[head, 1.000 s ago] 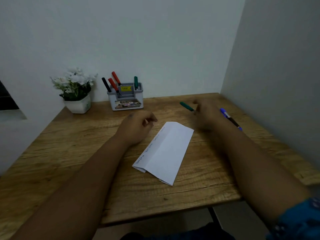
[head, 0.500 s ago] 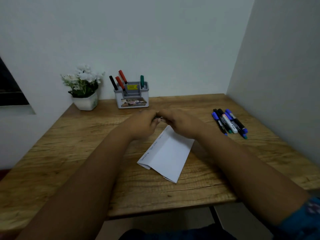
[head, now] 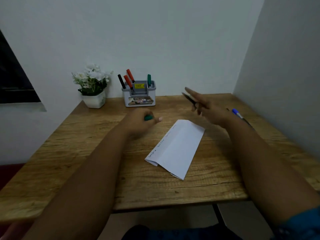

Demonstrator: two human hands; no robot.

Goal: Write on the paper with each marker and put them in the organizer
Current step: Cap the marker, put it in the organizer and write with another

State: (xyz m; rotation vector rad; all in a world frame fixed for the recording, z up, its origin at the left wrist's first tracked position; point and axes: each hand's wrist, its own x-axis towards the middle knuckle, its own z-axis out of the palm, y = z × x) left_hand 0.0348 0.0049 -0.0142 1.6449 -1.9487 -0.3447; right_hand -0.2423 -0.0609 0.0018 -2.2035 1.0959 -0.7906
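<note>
A folded white paper (head: 178,148) with handwriting along its left edge lies on the wooden desk (head: 86,153). My left hand (head: 140,122) is curled around a green marker cap (head: 148,117), left of the paper's top. My right hand (head: 207,108) hovers above the desk right of the organizer and holds a dark uncapped marker (head: 189,99) between its fingers. The grey organizer (head: 139,94) at the back holds a black, two red and a green marker. A blue-capped marker (head: 238,113) shows past my right wrist; others there are hidden.
A white pot of white flowers (head: 92,87) stands left of the organizer against the back wall. A side wall (head: 285,75) closes the desk's right side. A dark window (head: 13,80) is at far left.
My hands met above the paper, then pulled apart: the left now grips the green cap, and the right has lifted up and to the right with the marker body.
</note>
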